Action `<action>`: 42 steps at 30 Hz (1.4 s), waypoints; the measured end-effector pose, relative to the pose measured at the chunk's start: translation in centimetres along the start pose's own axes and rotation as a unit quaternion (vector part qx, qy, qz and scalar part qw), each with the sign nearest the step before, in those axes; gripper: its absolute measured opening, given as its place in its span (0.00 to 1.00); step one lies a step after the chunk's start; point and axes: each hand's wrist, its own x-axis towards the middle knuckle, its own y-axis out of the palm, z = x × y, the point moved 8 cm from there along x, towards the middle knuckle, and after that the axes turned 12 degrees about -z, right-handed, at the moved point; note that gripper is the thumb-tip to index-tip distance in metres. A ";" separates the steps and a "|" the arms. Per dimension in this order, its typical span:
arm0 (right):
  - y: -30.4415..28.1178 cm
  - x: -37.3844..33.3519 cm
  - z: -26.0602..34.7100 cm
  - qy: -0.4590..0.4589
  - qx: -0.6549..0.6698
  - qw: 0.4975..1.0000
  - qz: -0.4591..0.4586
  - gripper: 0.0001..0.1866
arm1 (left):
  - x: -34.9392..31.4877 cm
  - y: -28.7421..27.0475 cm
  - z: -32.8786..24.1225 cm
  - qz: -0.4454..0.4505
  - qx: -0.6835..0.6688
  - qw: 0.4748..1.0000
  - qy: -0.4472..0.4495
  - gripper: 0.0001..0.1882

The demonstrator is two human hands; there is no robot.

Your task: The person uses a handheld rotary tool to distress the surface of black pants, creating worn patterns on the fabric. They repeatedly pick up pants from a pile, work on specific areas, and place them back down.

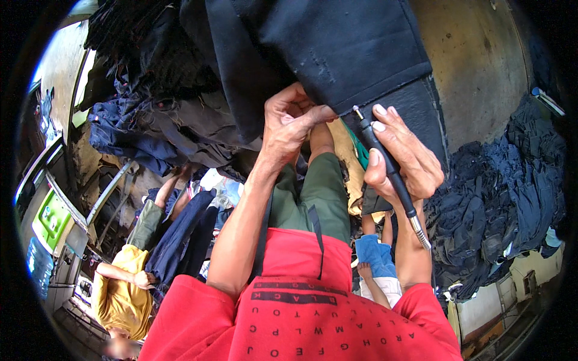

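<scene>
A dark blue-black garment (pixel 361 42), with a stitched hem and a small frayed patch, hangs or lies in front of me at the top. My left hand (pixel 288 123) pinches its lower edge between thumb and fingers. In my right hand (pixel 415 159) is a slim black handheld rotary tool (pixel 385 149), held like a pen. A small metal bit at its tip points up and left, close to the hem; whether it touches the cloth I cannot tell. From the tool's lower end comes a metal spring sleeve along my wrist.
Dark garments are heaped at the right (pixel 487 204), with another dark pile (pixel 150 54) at the upper left. A worn brown board (pixel 469 66) stands beyond the garment. A person in a yellow shirt (pixel 123 289) is at the left, and one in blue shorts (pixel 374 254) below my right arm.
</scene>
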 end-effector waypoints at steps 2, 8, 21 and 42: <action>-0.1 0.0 -0.1 0.001 -0.009 1.000 -0.002 0.15 | -0.1 0.0 -0.1 -0.004 -0.008 1.000 0.002 0.14; -0.6 0.1 -0.6 0.017 -0.031 0.999 -0.008 0.14 | -0.1 -0.4 0.0 -0.016 0.035 0.999 -0.010 0.14; -1.7 0.3 -1.0 0.039 -0.050 0.997 -0.040 0.14 | -0.3 0.0 0.4 -0.008 0.012 1.000 -0.001 0.13; -2.6 0.0 -2.3 0.081 -0.116 0.987 -0.081 0.14 | -0.2 -0.2 0.3 0.001 0.017 1.000 0.008 0.15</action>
